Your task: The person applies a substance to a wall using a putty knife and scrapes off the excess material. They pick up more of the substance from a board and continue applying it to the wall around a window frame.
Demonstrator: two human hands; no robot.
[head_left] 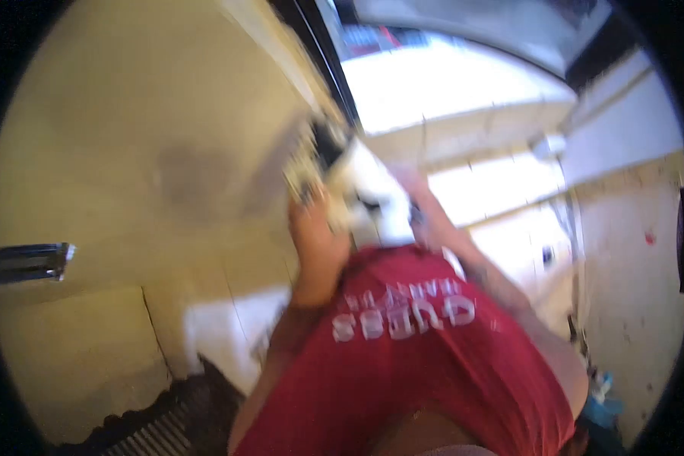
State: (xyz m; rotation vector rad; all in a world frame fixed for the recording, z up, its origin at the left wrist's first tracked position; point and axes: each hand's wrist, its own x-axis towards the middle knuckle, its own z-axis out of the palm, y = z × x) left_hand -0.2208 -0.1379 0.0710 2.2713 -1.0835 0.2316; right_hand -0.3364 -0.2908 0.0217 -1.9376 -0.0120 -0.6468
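Note:
A white-and-black object (pixel 376 190) is in front of my chest; motion blur hides its exact kind. A pale yellowish, jagged-edged part (pixel 304 163) shows along its left side. My left hand (pixel 323 235) is closed on the object's lower left, with something dark and shiny near the fingers. At the object's right side, my right hand (pixel 425 205) grips it, blurred, with its fingers mostly hidden. Just below both hands is the red shirt (pixel 410 342) I wear, with white lettering.
A beige wall (pixel 152 114) fills the left, with a dark bar (pixel 26 262) jutting in. A bright window opening (pixel 448 83) with a dark frame is at the top. Dark ridged material (pixel 159 418) lies lower left, and a bluish item (pixel 604 406) lower right.

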